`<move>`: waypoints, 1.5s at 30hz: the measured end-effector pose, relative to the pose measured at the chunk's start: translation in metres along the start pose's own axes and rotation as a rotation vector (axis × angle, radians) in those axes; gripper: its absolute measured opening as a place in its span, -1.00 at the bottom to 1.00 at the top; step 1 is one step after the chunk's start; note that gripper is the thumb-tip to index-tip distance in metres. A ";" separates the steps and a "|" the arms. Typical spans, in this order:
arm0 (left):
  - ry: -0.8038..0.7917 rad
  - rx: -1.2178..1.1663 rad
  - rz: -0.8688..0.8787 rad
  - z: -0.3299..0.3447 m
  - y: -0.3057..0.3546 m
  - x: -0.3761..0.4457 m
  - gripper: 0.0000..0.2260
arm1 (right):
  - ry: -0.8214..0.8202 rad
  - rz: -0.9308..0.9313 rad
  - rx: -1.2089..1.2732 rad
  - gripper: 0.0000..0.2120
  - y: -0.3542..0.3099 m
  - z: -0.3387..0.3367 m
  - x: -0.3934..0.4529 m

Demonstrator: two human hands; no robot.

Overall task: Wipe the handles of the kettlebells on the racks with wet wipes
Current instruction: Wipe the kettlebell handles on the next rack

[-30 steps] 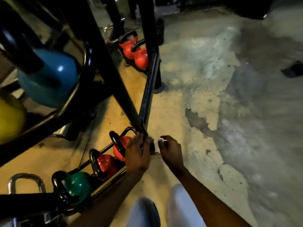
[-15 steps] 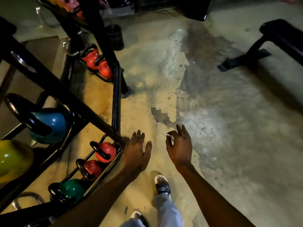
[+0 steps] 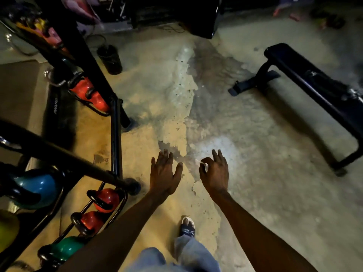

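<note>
In the head view, much of the black tubular rack [image 3: 115,134] is cut off at the left edge, and its upper shelf is lost in blur and shadow. A blue kettlebell [image 3: 39,188] is partly masked by a rack bar; a yellow one [image 3: 6,230] is cropped by the frame. On the lowest tier, two glossy red kettlebells [image 3: 107,199] and a green kettlebell [image 3: 65,249] are seen with thick black loop handles; the green one is partly covered by the left forearm. Further red kettlebells [image 3: 88,93] sit blurred at the far end of the rack.

The left hand [image 3: 164,173] is held flat over the floor with fingers spread, nothing gripped. A small white wet wipe [image 3: 201,162] is pinched between thumb and forefinger of the right hand [image 3: 215,172], the other fingers extended; most of the wipe is hidden by the hand. Both hands are kept apart from the rack.

The concrete floor [image 3: 255,154] is seen as rough, blotched and flaking. A black padded bench [image 3: 314,83] is cut off at the right.
</note>
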State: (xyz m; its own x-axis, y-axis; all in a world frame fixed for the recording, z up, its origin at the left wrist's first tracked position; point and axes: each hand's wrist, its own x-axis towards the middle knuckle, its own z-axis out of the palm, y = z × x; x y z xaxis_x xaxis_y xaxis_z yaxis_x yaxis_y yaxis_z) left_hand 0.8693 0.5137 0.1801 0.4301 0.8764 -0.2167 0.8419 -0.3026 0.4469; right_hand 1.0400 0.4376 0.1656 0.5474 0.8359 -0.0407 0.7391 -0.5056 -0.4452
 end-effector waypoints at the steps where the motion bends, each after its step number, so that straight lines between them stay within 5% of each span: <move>1: 0.022 -0.009 0.003 -0.004 0.006 0.011 -0.28 | 0.006 -0.006 0.007 -0.82 -0.001 -0.005 0.012; 11: 0.118 -0.020 -0.024 -0.068 0.033 0.155 -0.28 | 0.022 -0.160 0.022 -0.90 -0.048 -0.033 0.172; 32: 0.310 0.026 -0.068 -0.209 -0.040 0.567 -0.32 | 0.034 -0.477 -0.059 -0.92 -0.238 0.030 0.613; 45: 0.408 -0.007 -0.361 -0.269 -0.072 0.821 -0.26 | -0.101 -0.799 -0.097 -0.89 -0.337 0.080 0.903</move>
State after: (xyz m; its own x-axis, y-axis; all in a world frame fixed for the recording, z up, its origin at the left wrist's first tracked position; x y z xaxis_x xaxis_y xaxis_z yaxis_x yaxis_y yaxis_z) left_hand 1.0738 1.3559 0.2031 -0.0488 0.9988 -0.0040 0.9100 0.0461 0.4121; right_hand 1.2541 1.3798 0.2069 -0.1948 0.9654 0.1735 0.9251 0.2396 -0.2945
